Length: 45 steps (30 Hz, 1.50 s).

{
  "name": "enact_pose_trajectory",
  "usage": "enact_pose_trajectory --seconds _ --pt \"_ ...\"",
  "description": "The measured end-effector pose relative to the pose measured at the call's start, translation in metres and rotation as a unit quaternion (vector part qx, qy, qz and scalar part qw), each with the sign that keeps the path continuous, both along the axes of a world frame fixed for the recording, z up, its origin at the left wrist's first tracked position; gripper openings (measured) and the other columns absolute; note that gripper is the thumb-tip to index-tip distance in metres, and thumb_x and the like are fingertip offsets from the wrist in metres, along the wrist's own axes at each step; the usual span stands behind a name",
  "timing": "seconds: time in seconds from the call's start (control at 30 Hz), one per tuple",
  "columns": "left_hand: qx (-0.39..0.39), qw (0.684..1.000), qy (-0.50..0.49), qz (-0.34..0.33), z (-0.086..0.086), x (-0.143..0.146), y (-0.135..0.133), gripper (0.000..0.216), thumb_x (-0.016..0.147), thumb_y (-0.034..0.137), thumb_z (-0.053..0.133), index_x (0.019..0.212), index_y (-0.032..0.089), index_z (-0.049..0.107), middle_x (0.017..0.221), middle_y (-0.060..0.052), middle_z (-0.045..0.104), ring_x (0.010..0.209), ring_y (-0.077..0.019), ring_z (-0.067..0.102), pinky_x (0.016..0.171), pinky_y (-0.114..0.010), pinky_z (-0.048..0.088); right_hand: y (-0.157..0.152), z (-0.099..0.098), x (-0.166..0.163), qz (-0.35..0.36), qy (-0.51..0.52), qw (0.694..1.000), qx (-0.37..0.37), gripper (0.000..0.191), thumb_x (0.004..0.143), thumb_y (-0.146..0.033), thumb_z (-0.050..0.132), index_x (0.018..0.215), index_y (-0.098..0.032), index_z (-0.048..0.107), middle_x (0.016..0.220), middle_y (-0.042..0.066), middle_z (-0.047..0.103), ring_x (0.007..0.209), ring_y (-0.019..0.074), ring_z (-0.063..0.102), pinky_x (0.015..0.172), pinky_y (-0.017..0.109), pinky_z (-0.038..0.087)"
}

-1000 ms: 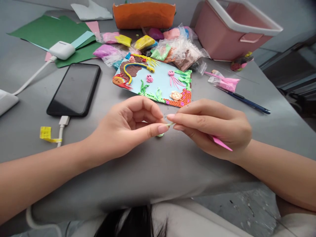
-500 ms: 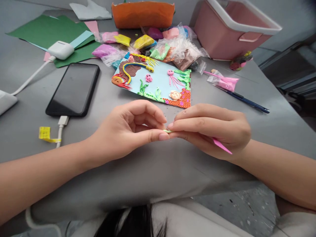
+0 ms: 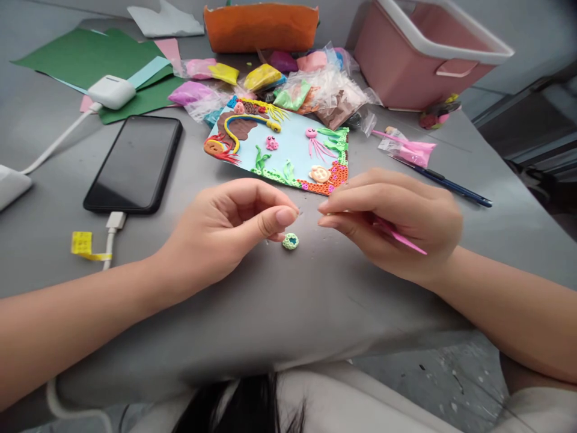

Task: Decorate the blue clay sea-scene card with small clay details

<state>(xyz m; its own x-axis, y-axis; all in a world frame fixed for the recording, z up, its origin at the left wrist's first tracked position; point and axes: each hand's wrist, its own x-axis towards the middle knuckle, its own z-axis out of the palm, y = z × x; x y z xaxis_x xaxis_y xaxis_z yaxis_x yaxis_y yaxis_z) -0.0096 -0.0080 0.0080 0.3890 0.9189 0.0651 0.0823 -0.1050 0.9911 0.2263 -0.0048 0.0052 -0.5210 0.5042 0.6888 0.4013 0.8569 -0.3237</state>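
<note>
My left hand (image 3: pixel 238 219) is closed in a pinch, thumb pressed to forefinger; whatever lies between the tips is too small to make out. My right hand (image 3: pixel 392 222) is closed too, with a pink pointed clay tool (image 3: pixel 408 243) tucked under its fingers and its fingertips pinched together. A narrow gap parts the two hands. On the table, just below the left fingertips, sits a small round clay piece (image 3: pixel 291 241), pale green and bumpy with a dark blue centre. Behind the hands lies a light blue card (image 3: pixel 288 129) decorated with clay sea creatures and plants.
Several clay packets (image 3: pixel 262 77) lie behind the card. A pink bin (image 3: pixel 406 60) and an orange box (image 3: pixel 261 27) stand at the back. To the left are a phone (image 3: pixel 135 162) on a cable, a white earbud case (image 3: pixel 111 91) and green paper (image 3: pixel 67 57). A dark blue pen (image 3: pixel 451 185) lies right.
My hands have moved apart, and the pale green strand between their fingertips is no longer visible. The round clay piece now shows on the table below the left fingertips.
</note>
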Motion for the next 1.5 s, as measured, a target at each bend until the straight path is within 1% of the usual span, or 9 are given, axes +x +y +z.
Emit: enact_pose_trajectory --seconds 0.27,0.57,0.7,0.8,0.87,1.03,1.17,1.33,1.5 --pt "-0.055 0.996 -0.060 0.030 0.001 0.003 -0.003 0.010 0.094 0.027 0.076 0.102 0.022 0.078 0.084 0.002 0.081 0.080 -0.0124 0.079 0.078 -0.020 0.066 0.003 -0.005 -0.001 -0.018 -0.068 0.997 -0.014 0.006 0.095 -0.017 0.072 0.092 -0.022 0.070 0.081 0.002 0.074 0.069 0.0118 0.068 0.064 0.024 0.055" --pt "-0.053 0.990 -0.126 0.020 -0.004 0.000 -0.002 0.028 0.102 0.039 0.065 0.081 0.021 0.068 0.071 0.004 0.077 0.067 -0.0087 0.076 0.066 -0.014 0.062 0.008 -0.007 0.004 -0.026 -0.156 0.985 -0.065 0.010 0.096 -0.020 0.071 0.087 -0.019 0.067 0.080 0.001 0.072 0.069 0.0105 0.064 0.062 0.023 0.050" --pt "-0.048 0.993 -0.100 0.040 -0.003 0.003 -0.002 0.006 0.097 0.026 0.072 0.098 0.020 0.071 0.086 0.003 0.082 0.075 -0.0090 0.077 0.073 -0.016 0.063 0.008 -0.007 0.005 -0.014 -0.156 0.985 -0.072 0.015 0.100 -0.024 0.066 0.086 -0.019 0.068 0.078 0.001 0.069 0.068 0.0103 0.062 0.063 0.023 0.050" --pt "-0.048 0.994 -0.087 0.049 -0.002 0.003 -0.003 0.012 0.101 0.028 0.067 0.109 0.021 0.071 0.099 0.001 0.083 0.087 -0.0119 0.080 0.083 -0.021 0.065 0.009 -0.007 0.006 -0.015 -0.164 0.982 -0.094 0.012 0.098 -0.025 0.069 0.087 -0.020 0.069 0.079 0.000 0.069 0.070 0.0108 0.062 0.065 0.023 0.050" --pt "-0.054 0.994 -0.089 0.042 -0.002 0.002 -0.004 0.015 0.105 0.032 0.059 0.102 0.021 0.070 0.099 0.002 0.083 0.089 -0.0123 0.080 0.085 -0.023 0.065 0.011 -0.008 0.007 0.007 -0.156 0.982 -0.109 0.004 0.096 -0.019 0.070 0.092 -0.020 0.071 0.085 0.001 0.070 0.075 0.0116 0.064 0.068 0.024 0.052" --pt "-0.081 0.994 -0.079 -0.007 0.000 -0.001 -0.006 0.033 0.111 0.039 0.044 0.084 0.023 0.050 0.081 0.006 0.080 0.082 -0.0106 0.077 0.078 -0.025 0.060 0.014 -0.008 0.010 0.040 -0.134 0.974 -0.177 0.015 0.095 -0.015 0.067 0.102 -0.022 0.077 0.091 0.003 0.072 0.077 0.0123 0.066 0.067 0.024 0.054" --pt "-0.013 0.997 -0.071 0.005 -0.003 -0.003 -0.007 0.031 0.111 0.041 0.044 0.086 0.024 0.048 0.083 0.004 0.075 0.084 -0.0120 0.072 0.083 -0.029 0.056 0.012 -0.001 0.009 0.019 -0.108 0.976 -0.187 0.009 0.095 -0.026 0.072 0.099 -0.023 0.079 0.087 0.004 0.072 0.071 0.0123 0.064 0.061 0.025 0.050" --pt "0.057 0.997 0.034 -0.029 -0.010 -0.004 -0.006 0.029 0.096 0.029 0.067 0.092 0.026 0.038 0.106 -0.002 0.073 0.103 -0.0193 0.071 0.088 -0.037 0.056 0.010 0.004 0.005 -0.045 0.043 0.983 -0.173 0.037 0.105 -0.039 0.058 0.079 -0.020 0.076 0.072 0.002 0.068 0.061 0.0094 0.059 0.059 0.026 0.046" --pt "0.110 0.987 0.106 -0.039 -0.010 -0.002 -0.006 0.030 0.091 0.025 0.064 0.095 0.027 0.035 0.114 -0.007 0.069 0.114 -0.0223 0.069 0.101 -0.044 0.054 0.013 -0.003 0.004 -0.031 -0.032 0.989 -0.143 0.025 0.097 -0.036 0.070 0.079 -0.019 0.071 0.069 0.000 0.066 0.057 0.0087 0.052 0.052 0.025 0.040"
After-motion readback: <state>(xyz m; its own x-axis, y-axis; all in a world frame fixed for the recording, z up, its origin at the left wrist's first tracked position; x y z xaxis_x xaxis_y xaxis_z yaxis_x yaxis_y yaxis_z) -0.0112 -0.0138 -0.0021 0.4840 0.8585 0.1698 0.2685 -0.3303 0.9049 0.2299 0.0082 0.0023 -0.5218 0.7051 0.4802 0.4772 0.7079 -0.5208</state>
